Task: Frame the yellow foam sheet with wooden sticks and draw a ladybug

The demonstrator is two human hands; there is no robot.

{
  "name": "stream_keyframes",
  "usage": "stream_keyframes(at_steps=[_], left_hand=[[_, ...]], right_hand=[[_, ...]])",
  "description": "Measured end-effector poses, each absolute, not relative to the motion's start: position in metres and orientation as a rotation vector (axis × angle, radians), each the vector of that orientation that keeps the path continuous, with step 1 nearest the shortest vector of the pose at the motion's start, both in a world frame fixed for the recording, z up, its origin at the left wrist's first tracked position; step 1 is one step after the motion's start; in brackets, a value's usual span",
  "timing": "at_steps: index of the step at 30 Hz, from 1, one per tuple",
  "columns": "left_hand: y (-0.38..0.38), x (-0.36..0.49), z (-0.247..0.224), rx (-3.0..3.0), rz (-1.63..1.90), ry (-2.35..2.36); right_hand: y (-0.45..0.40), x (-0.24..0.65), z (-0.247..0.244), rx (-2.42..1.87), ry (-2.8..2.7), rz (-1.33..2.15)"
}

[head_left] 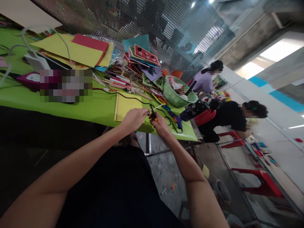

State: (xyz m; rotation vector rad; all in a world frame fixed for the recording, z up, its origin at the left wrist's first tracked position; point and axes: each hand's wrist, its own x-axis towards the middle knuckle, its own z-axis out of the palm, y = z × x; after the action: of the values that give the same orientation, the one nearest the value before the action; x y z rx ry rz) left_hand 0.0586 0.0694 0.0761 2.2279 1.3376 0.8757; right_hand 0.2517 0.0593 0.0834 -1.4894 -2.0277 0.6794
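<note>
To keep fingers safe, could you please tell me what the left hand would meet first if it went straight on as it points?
Most likely the dark-bladed tool held in the right hand, just ahead of the left hand; the exact gap is unclear from this one view.

The green worktop [99, 110] bears a yellow card [127, 106] near its front edge, a thin stick [116, 107] along the card's left side. Rightward lies a blue glue gun [176, 119], a basket [177, 96] behind it. Pens [118, 80] and paper sheets [68, 49] lie farther back.
</note>
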Motion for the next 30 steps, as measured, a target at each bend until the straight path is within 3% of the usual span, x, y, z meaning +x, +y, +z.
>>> stream_keyframes(at_steps=[8, 15, 22, 30], left_hand=[[0.073, 0.061, 0.07, 2.199, 0.898, 1.339], [0.069, 0.059, 0.073, 2.216, 0.923, 1.398], [0.065, 0.061, 0.078, 2.247, 0.883, 1.413], [0.065, 0.059, 0.078, 2.261, 0.843, 1.407]], right_hand=[[0.063, 0.252, 0.075, -1.534, -2.026, 0.573], [0.061, 0.255, 0.085, -1.31, -1.89, 1.171], [0.056, 0.252, 0.101, -1.439, -2.081, 0.736], [0.057, 0.253, 0.094, -1.463, -2.08, 0.768]])
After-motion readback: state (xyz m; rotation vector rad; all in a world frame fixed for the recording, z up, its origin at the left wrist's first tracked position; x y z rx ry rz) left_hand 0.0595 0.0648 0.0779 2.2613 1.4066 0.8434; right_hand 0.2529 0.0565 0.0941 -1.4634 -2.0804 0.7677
